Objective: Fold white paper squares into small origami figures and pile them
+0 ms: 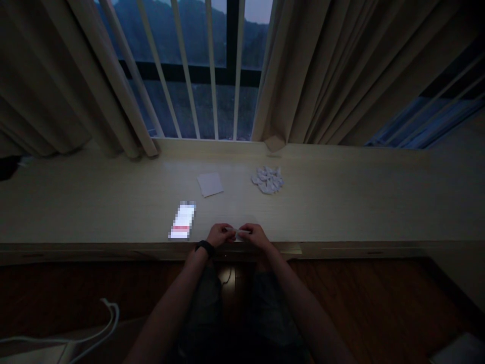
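My left hand (221, 234), with a dark band at the wrist, and my right hand (254, 234) meet at the front edge of the pale tabletop. Between their fingertips they pinch a small white piece of paper (237, 231), which looks folded; dim light and my fingers hide its exact shape. Beyond my hands lies a small stack of square white paper sheets (210, 185), slightly fanned. To its right sits a loose heap of small crumpled or folded white paper pieces (268, 180).
A lit phone (183, 220) with a blurred screen rests left of my hands. Curtains (314, 76) hang at the back beside a barred window (193, 71). A small tan piece (275, 143) lies against the curtain's foot. A white cable (111, 323) hangs at the lower left.
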Demonstrator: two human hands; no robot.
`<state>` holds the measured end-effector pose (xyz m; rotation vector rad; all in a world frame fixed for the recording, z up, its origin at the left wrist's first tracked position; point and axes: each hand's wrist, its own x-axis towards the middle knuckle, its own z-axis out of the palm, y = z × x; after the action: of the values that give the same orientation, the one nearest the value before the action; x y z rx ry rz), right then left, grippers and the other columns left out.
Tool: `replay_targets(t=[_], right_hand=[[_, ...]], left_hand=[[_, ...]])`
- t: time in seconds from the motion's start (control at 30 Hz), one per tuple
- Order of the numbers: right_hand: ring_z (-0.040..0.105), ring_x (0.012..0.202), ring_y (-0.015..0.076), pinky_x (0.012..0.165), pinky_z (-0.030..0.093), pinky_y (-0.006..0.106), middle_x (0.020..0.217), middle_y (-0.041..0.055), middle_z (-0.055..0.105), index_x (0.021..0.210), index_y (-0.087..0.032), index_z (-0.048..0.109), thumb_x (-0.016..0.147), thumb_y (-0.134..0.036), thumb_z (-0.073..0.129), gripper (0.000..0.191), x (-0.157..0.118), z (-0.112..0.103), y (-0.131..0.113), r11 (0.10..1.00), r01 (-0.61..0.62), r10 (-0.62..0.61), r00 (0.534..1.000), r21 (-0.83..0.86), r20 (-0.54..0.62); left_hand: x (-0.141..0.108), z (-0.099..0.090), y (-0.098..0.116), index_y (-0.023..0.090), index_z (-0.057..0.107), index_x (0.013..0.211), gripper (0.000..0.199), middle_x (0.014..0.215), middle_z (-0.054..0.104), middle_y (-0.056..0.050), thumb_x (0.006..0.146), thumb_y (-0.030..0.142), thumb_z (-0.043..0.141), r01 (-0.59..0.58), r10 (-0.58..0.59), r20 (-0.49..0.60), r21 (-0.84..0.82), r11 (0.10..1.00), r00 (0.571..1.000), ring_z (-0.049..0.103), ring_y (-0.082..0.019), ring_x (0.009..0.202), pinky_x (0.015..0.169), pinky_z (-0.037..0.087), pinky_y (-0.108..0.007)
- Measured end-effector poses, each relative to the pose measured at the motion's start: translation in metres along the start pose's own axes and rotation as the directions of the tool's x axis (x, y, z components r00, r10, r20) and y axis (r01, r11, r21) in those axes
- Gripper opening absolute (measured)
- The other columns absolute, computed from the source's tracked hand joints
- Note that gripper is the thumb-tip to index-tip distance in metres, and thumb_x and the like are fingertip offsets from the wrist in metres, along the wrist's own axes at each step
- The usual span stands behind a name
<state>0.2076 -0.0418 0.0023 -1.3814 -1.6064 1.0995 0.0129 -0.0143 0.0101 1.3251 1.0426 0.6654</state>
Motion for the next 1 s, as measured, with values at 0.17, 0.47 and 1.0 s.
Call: replay_targets(t=[0.17, 0.47, 1.0], right_hand=[[0.054, 0.066, 0.0152, 0.061, 0.041, 0.024, 0.069, 0.002, 0.063, 0.073, -0.017, 0.067, 0.072, -0.035, 0.06, 0.02, 0.0, 0.006, -0.003, 0.998, -0.023, 0.019, 0.998, -0.052, -0.061], [0.056, 0.069, 0.0157, 0.064, 0.042, 0.025, 0.074, 0.0024, 0.066, 0.079, -0.016, 0.069, 0.069, -0.036, 0.064, 0.023, -0.001, -0.007, -0.006, 0.996, -0.04, 0.035, 0.997, 0.08, 0.061], [0.057, 0.065, 0.0152, 0.059, 0.043, 0.025, 0.075, 0.0024, 0.067, 0.084, -0.016, 0.069, 0.058, -0.032, 0.072, 0.031, -0.001, -0.011, -0.001, 0.964, -0.15, 0.147, 0.989, 0.221, 0.03]], left_hand=[[-0.004, 0.001, 0.01, 0.012, 0.063, 0.089, 0.033, 0.076, 0.068, -0.007, 0.071, 0.039, 0.068, -0.012, 0.012, 0.06, -0.002, 1.0, 0.998, 0.066, -0.018, 0.072, 0.059, 0.053, -0.027], [-0.003, -0.004, 0.009, 0.011, 0.069, 0.082, 0.032, 0.071, 0.069, -0.006, 0.065, 0.038, 0.072, -0.012, 0.009, 0.025, 0.138, 0.99, 1.0, 0.063, -0.016, 0.064, 0.059, 0.049, -0.026], [-0.005, -0.002, 0.011, 0.012, 0.063, 0.086, 0.041, 0.077, 0.068, -0.006, 0.063, 0.044, 0.075, 0.065, -0.072, -0.045, -0.154, 0.986, 0.996, 0.067, -0.021, 0.073, 0.062, 0.055, -0.032]])
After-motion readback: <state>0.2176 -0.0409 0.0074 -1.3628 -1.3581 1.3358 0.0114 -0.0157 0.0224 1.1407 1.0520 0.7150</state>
